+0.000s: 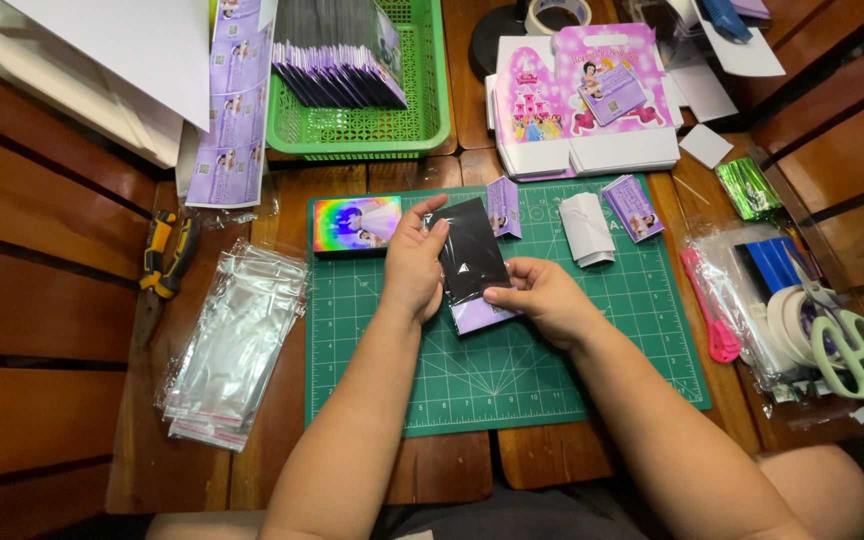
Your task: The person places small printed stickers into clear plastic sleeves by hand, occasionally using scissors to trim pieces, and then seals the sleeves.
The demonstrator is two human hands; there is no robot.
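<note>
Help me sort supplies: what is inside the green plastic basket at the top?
The green basket holds a fanned stack of dark, purple-edged packets. Bare mesh floor shows in front; whatever lies beneath the stack is hidden.

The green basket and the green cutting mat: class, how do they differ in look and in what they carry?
The green basket is bright green with raised mesh walls; the green cutting mat is dark green, flat and gridded with pale lines. The basket holds a stack of purple packets; the mat lies under both hands, which hold a black packet. Both are green and rest on the wooden table.
</note>
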